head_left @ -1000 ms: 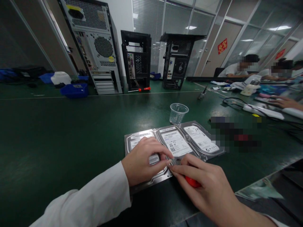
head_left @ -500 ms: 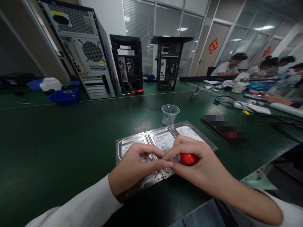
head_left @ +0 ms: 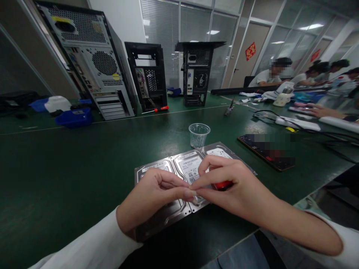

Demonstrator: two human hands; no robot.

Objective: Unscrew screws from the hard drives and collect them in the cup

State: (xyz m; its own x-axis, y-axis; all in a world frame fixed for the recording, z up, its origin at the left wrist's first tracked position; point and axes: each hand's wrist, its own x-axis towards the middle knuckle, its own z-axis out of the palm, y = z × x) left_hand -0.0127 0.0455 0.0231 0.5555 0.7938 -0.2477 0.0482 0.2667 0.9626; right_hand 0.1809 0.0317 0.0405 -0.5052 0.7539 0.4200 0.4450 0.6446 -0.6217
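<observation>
My left hand [head_left: 157,198] is closed in a pinch, its thumb and fingertips meeting those of my right hand [head_left: 228,185]. Whatever sits between the fingertips is too small to make out. A smooth red rounded object [head_left: 223,185] is tucked in my right palm, mostly hidden by the fingers. Beneath both hands, three silver hard drives lie side by side: the left drive [head_left: 168,215], the middle drive [head_left: 188,164] and the right drive [head_left: 220,151]. Just behind them stands a clear plastic cup [head_left: 199,135] with small bits at its bottom.
Computer cases stand along the back: a large one [head_left: 105,63] and two smaller ones [head_left: 161,71], [head_left: 206,71]. A red screwdriver [head_left: 161,109] lies before them. A blue bin [head_left: 74,117] is at left. Right are a dark flat device [head_left: 266,153], cables and co-workers.
Both hands have shifted slightly left, their fingertips still together. Less of the red object shows as my right fingers cover it. The camera view has turned a little.
</observation>
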